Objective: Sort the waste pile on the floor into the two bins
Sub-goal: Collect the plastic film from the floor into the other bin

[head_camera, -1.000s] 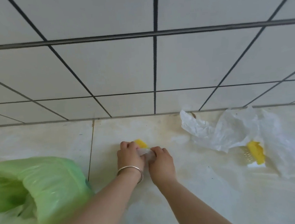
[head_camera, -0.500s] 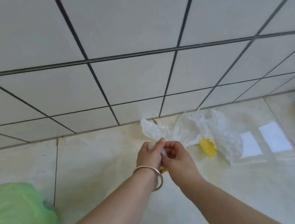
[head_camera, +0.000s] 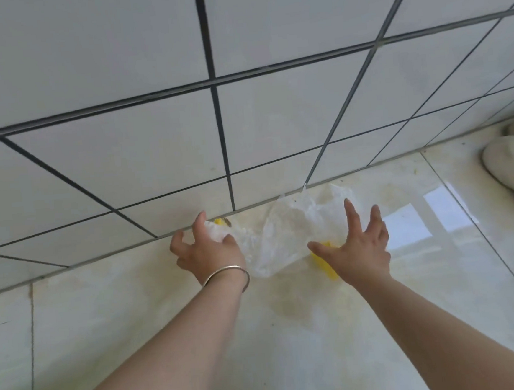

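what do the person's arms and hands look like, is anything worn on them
Both forearms are bare, with no sleeves in view and no gloves. The left hand has a thin silver bangle around its wrist. The right hand wears nothing visible: no ring, watch or band on the wrist.

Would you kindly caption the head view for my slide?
Left hand grips clear plastic bag; open right hand reaches beside it.
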